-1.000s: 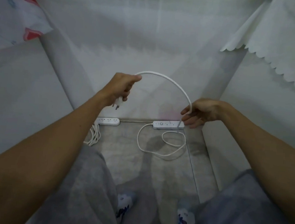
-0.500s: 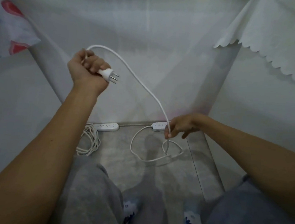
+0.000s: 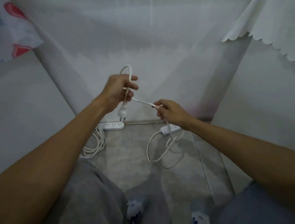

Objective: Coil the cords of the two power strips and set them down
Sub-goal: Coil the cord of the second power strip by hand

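One loop made: left hand (image 3: 117, 89) grips cord (image 3: 142, 101), plug (image 3: 122, 111) hanging below; right hand (image 3: 171, 114) pinches slack leading to strip (image 3: 166, 129) on floor (image 3: 130, 155). Feed same-size loops w/o twisting.

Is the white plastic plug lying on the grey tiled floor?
No: the white plastic plug dangles below the left hand, which grips its white cord.

Single head-worn wide-angle cam, facing fwd & down; left hand (image 3: 117, 89) and right hand (image 3: 172, 114) close, mid-frame; floor (image 3: 127, 149) farther below, wall (image 3: 149, 40) ahead, legs (image 3: 91, 196) at bottom edge; margins bowed by lens
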